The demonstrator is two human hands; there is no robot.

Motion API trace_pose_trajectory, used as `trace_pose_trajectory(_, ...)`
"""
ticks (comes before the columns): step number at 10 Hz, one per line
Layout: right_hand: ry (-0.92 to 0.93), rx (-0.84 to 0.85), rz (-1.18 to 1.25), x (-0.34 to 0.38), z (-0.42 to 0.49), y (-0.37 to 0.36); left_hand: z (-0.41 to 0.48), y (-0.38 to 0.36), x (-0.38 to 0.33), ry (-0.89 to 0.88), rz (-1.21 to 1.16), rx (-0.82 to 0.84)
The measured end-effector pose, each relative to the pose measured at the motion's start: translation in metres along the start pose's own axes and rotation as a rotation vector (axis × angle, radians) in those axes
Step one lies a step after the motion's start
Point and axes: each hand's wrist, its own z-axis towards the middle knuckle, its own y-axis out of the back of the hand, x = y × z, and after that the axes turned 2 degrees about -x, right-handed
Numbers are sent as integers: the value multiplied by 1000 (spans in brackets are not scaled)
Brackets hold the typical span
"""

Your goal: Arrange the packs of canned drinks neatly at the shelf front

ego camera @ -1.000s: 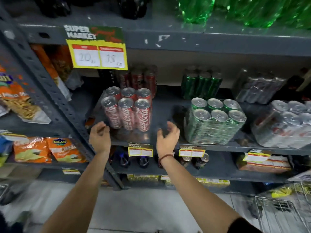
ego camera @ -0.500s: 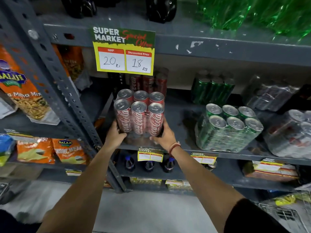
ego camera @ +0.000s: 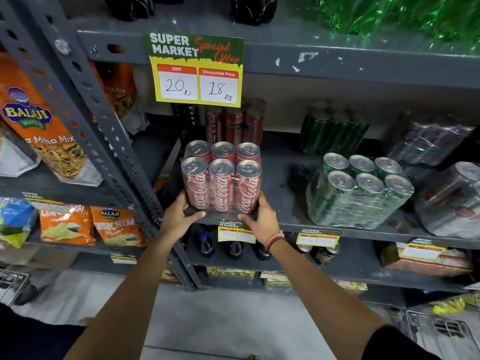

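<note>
on the grey shelf (ego camera: 285,201) we see a green can pack (ego camera: 358,193) right of the red cola pack (ego camera: 222,178), which stands at the front edge. our left hand (ego camera: 179,216) and right hand (ego camera: 259,219) clamp the red pack's lower corners.

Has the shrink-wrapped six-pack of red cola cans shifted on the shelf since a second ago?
Yes. The shrink-wrapped six-pack of red cola cans now sits at the grey shelf's front edge, directly above the small yellow price tag, gripped by the left hand and right hand.
</note>
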Motion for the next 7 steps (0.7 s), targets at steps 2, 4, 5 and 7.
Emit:
trace_pose_trajectory(2,13,-93,7,-2,-10,-7,-12,-6,1,-36,17,-92)
trace_pose_trajectory(4,15,-115,-69,-6,-9,-8,-17,-8,-4,-70,22,-152)
trace_pose_trajectory(5,-14,-115,-102,-6,-10,-7,-20,-9,-9,-82,63,-177)
trace_pose_trajectory(7,3,-97,-107,-3,-8,-5,-19,-8,-7,-71,64,-157)
